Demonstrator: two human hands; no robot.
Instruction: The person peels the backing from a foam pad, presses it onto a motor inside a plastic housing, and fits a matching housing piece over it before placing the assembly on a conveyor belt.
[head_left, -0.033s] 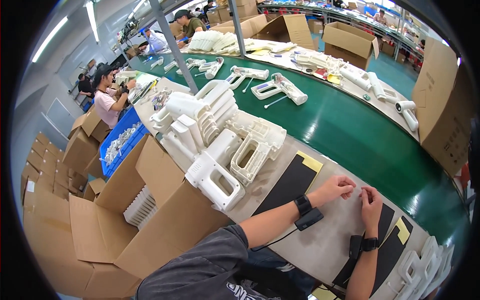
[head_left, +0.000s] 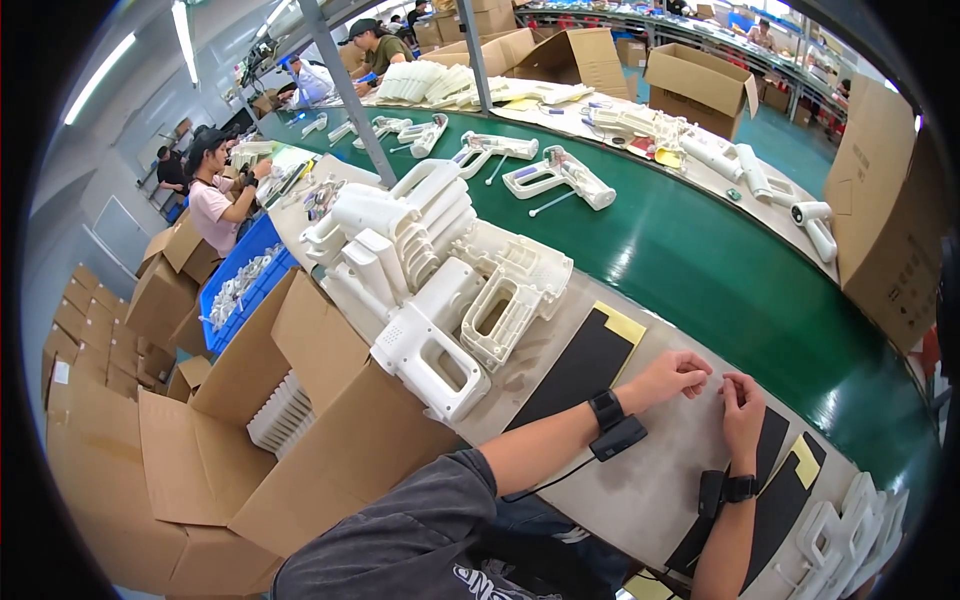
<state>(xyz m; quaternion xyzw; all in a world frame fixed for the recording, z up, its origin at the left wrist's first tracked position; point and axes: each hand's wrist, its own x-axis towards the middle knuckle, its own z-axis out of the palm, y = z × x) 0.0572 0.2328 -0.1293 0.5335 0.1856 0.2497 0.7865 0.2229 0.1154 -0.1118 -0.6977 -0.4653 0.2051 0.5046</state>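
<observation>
Two hands noted over the grey worktop [head_left: 640,505]: left hand [head_left: 672,381] and right hand [head_left: 742,403], fingertips near each other but apart. Fingers of both are curled, thumb close to forefinger; whether either pinches something small cannot be determined. One yellow-ended black strip [head_left: 568,372] lies left of the left hand; further black strips [head_left: 780,515] lie beside and beneath the right forearm. White plastic housing shells [head_left: 402,345] are piled at left, alongside the green conveyor belt [head_left: 660,240]

A black strip [head_left: 568,372], yellow at its far end, lies flat and slanted on the bench [head_left: 640,510]. Two more black strips [head_left: 790,505] lie side by side, well to its right.
</observation>
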